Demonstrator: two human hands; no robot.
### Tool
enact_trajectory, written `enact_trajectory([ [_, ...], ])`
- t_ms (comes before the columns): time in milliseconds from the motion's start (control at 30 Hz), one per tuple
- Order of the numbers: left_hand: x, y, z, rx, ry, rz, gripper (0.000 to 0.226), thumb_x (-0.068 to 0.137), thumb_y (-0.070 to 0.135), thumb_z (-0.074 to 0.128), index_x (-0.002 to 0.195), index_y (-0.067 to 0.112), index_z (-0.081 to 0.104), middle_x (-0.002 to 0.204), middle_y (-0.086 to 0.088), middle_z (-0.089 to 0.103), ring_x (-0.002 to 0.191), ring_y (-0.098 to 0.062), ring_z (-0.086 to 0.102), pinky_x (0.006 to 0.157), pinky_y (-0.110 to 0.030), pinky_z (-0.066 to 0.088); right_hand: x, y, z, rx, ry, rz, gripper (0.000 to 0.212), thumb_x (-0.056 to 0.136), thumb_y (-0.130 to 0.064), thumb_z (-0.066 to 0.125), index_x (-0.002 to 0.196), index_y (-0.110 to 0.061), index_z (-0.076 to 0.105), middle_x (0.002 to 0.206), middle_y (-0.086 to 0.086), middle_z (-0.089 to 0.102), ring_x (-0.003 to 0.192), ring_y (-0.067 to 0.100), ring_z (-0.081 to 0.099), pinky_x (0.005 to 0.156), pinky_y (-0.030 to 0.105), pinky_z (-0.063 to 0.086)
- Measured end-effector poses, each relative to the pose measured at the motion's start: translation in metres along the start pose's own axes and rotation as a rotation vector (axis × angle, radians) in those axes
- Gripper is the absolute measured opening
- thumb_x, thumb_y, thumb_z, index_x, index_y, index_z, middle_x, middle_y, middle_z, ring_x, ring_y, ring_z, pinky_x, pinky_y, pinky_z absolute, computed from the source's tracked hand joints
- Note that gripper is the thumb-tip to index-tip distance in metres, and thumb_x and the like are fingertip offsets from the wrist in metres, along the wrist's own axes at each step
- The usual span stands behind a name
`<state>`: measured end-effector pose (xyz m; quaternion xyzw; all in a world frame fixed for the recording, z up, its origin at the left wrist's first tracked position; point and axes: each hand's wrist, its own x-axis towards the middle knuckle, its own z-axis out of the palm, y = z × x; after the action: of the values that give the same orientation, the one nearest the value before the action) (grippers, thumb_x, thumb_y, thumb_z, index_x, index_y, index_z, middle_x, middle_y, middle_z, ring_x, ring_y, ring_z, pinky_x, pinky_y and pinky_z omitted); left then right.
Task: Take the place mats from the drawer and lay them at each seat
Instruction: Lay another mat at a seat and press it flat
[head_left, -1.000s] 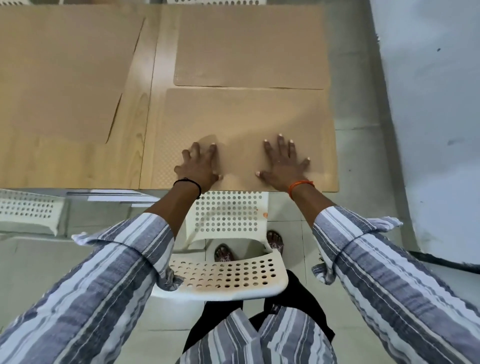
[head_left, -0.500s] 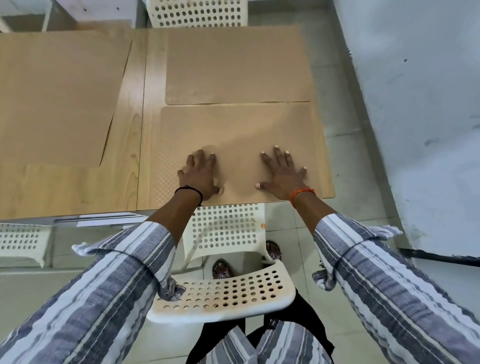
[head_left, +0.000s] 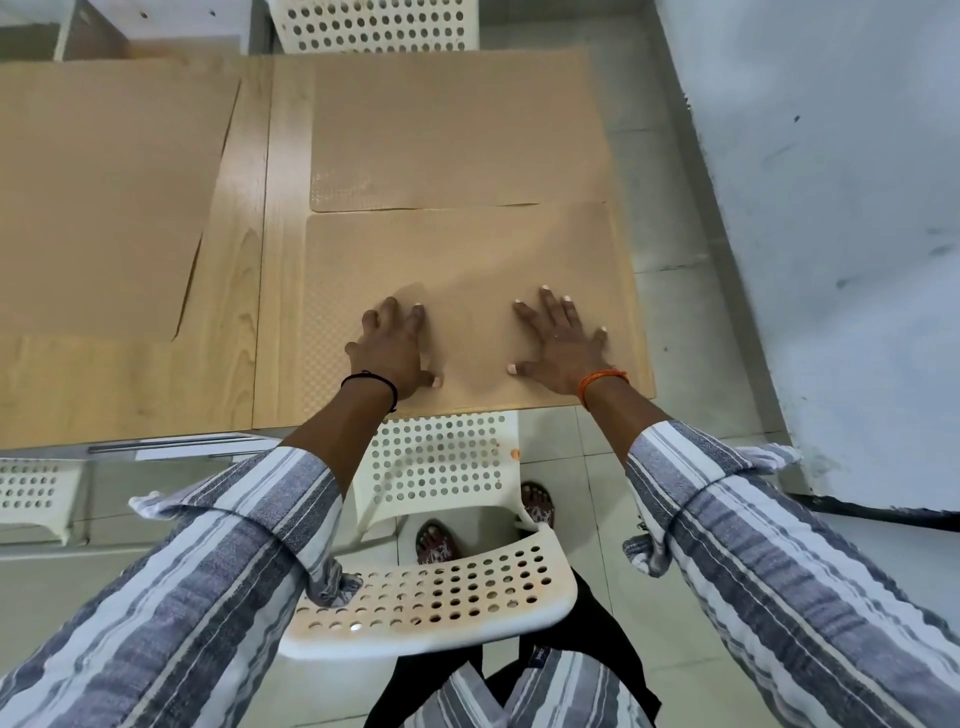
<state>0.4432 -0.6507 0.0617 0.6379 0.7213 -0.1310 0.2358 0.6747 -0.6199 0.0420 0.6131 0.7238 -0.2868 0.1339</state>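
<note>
Near mat (head_left: 467, 270) on table (head_left: 130, 384), far mat (head_left: 457, 135) behind, chair (head_left: 436, 467) before.

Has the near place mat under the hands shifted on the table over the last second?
No. The near place mat keeps its near edge along the table edge and its far edge against the far mat; only the camera moved.

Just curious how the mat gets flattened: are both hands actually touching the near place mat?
Touching. The head view shows the left hand and right hand lying on the near place mat, fingers spread.
</note>
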Motion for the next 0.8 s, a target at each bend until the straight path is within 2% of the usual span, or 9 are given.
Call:
enact_trajectory([
  [400,0.002,0.01,-0.003,0.016,0.021,0.034,0.106,0.069,0.047,0.083,0.152,0.028,0.02,0.155,-0.008,0.016,0.139,-0.034,0.022,0.098,-0.054,0.04,-0.001,0.012,-0.004,0.009,-0.019,0.016,0.095,0.085,-0.053,0.066,0.154,-0.045,0.001,0.164,-0.009,-0.019,0.152,0.022,-0.013,0.111,0.073,0.014],
  [800,-0.001,0.009,-0.002,0.009,0.035,0.037,0.106,0.067,0.049,0.084,0.151,0.03,0.022,0.153,-0.007,0.019,0.137,-0.034,0.023,0.097,-0.055,0.041,-0.005,0.011,-0.005,-0.013,-0.023,0.01,0.096,0.085,-0.052,0.066,0.154,-0.044,0.001,0.164,-0.008,-0.019,0.152,0.023,-0.012,0.11,0.073,0.015],
])
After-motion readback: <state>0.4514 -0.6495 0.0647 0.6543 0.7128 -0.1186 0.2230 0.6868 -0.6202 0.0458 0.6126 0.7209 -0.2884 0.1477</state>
